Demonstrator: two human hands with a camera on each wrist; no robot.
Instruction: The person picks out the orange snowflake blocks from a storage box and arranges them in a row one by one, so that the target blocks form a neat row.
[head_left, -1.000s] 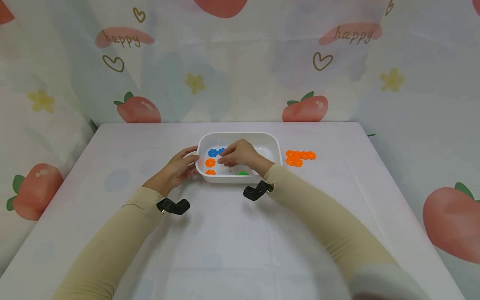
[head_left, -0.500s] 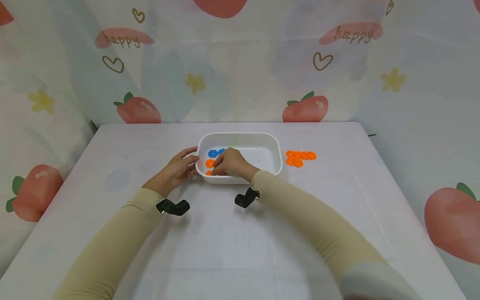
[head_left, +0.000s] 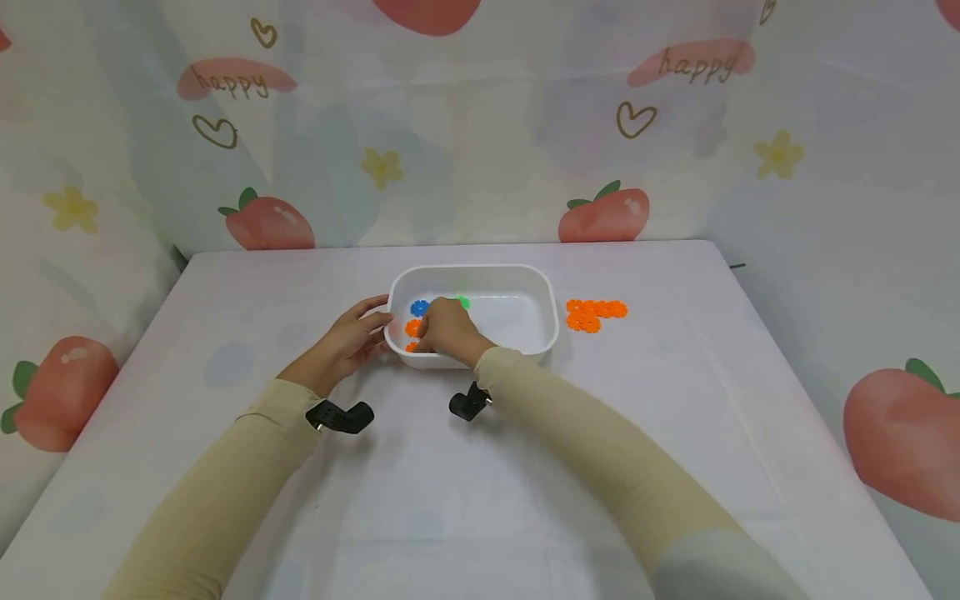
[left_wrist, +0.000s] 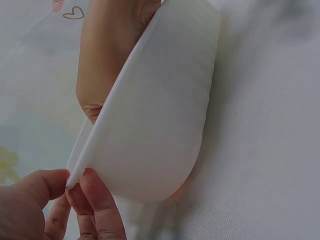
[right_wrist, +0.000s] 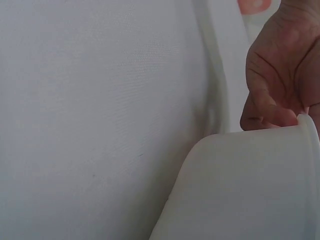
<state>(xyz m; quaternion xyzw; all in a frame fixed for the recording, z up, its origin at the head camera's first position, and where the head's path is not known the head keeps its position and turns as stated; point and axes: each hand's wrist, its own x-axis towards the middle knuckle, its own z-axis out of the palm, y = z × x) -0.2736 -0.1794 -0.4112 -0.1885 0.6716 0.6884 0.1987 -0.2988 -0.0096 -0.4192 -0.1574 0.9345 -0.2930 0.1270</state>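
A white plastic tub (head_left: 525, 323) stands on the table. My left hand (head_left: 348, 340) pinches its left rim between thumb and fingers, as the left wrist view shows. My right hand (head_left: 450, 330) reaches down into the tub's left half; its fingertips are hidden, so whether they hold anything cannot be seen. Small notched snowflake discs lie in the tub: a blue disc (head_left: 419, 308), an orange disc (head_left: 413, 327) and another orange disc (head_left: 412, 347) along the left side. Behind the right hand shows a green disc (head_left: 463, 302).
Right of the tub, several orange discs (head_left: 596, 313) lie grouped on the white tablecloth (head_left: 465, 500). A patterned curtain (head_left: 465, 142) hangs behind the table and at both sides.
My right hand has moved left and toward the near side inside the tub. The green disc near the back wall has come into sight. My left hand stays on the rim.
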